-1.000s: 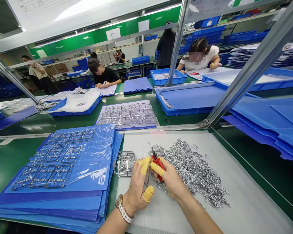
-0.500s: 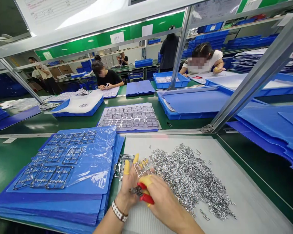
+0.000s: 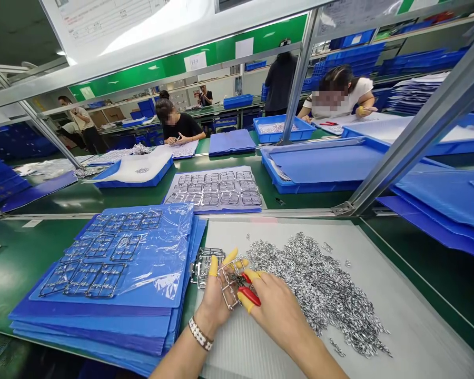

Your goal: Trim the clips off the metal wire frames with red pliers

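Observation:
My left hand [image 3: 215, 297], with yellow finger cots, grips a small silvery metal frame of parts [image 3: 228, 284] above the white work mat [image 3: 379, 252]. My right hand [image 3: 276, 310] is closed on red-handled cutters [image 3: 248, 292], whose jaws are at the frame. A wide heap of small silvery cut pieces [image 3: 319, 289] lies on the mat just right of both hands. Another metal frame [image 3: 203, 263] lies flat at the mat's left edge.
A stack of blue sheets [image 3: 102, 326] with frames under clear film lies at my left. Beyond it are a sheet with more frames [image 3: 217, 190], blue trays [image 3: 312, 163], and a slanted metal post [image 3: 414, 126]. Other people work at the far benches.
The left hand turned the frame from held low to upright. The right hand dropped the cutters low, then brought them back up to the frame. The view shifted slightly.

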A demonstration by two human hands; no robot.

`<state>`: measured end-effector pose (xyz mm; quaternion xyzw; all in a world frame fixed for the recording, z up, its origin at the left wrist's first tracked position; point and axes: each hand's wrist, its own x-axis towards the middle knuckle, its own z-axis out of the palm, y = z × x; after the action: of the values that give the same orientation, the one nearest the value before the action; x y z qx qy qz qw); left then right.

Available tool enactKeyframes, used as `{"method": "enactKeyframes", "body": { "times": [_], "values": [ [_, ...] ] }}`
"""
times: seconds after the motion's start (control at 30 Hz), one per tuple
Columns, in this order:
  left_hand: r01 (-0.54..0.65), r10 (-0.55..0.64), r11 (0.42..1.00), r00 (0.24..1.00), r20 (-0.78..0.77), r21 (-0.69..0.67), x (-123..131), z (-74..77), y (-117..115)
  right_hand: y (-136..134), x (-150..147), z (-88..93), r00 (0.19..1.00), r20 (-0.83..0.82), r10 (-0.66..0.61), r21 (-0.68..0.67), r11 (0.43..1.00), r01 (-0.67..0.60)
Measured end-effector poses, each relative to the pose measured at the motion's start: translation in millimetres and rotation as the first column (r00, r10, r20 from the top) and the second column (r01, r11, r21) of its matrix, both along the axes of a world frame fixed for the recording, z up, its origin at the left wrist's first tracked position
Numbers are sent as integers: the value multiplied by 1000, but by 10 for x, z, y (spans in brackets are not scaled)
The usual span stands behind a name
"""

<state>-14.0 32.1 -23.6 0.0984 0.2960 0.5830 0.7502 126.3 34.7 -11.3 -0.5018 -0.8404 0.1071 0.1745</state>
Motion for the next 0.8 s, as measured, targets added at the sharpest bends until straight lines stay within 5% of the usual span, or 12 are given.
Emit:
{"method": "enactKeyframes", "body": {
  "times": [0.4,0.8],
  "values": [
    [2,3,1000,984,-181,27,-14,-89,-11,10,-64,130,996,84,0,-61,998,5],
    [-15,20,1000,982,-188,24,-16,-107,-23,22,-74,166,991,134,-17,-76,997,27]
  ]
}}
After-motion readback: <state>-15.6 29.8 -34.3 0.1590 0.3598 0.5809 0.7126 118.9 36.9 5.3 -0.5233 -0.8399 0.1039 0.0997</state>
